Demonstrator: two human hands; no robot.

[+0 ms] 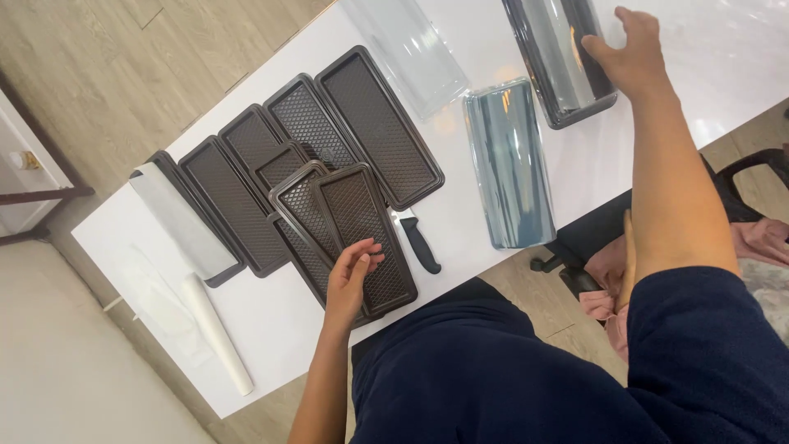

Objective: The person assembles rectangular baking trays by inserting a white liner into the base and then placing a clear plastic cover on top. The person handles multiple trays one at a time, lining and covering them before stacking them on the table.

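Note:
My left hand (352, 275) rests with fingers curled on the near end of a dark brown patterned tray (362, 226), the top one of a loose pile of such trays. My right hand (629, 49) reaches far across the white table (279, 329) and touches the edge of a dark tray covered by a clear lid (559, 57). A stack of clear bluish lids (509, 164) lies between the two hands. A black-handled knife (417, 242) lies just right of the tray under my left hand.
Several more brown trays (374, 123) spread out to the left and back. A sheet of white paper lies in the leftmost tray (181, 222), a paper roll (218, 333) nearby. Another clear lid (407, 49) lies at the back. A chair (756, 168) stands at right.

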